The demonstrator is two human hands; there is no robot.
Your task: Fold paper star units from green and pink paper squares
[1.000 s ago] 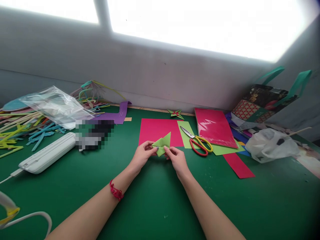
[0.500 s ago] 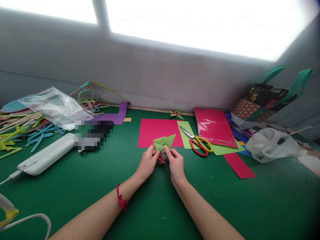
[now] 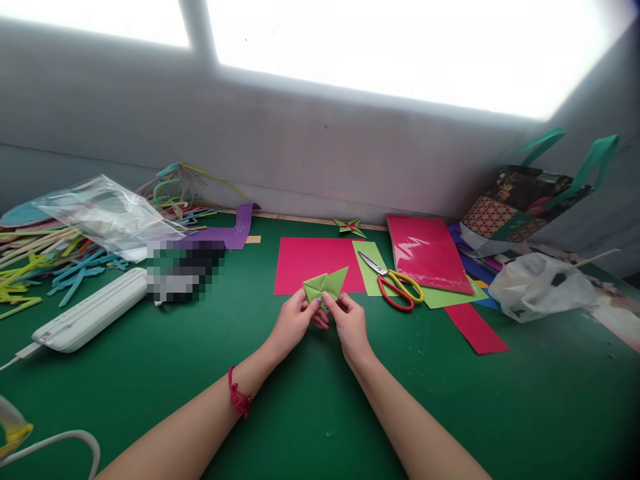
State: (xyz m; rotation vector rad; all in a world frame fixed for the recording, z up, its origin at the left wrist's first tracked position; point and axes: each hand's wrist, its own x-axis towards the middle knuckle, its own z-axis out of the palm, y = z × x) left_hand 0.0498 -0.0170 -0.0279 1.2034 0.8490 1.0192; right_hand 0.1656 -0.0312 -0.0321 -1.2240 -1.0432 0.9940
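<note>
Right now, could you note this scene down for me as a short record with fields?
Left hand: pinching the folded green paper
Right hand: holding the same paper, thumb on its front
Paper's shape: pointed, one tip toward upper right
Behind it: red sheet, flat on the green table
Scissors: lying partly over a light green strip
Near the wall: red-and-green paper star
Far right: white plastic bag

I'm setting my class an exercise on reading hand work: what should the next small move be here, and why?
Probably to press the lower part of the folded green paper firmly with the right hand while the left hand steadies it: both thumbs already lie there, close together, and the pointed upper corner juts free.
</note>
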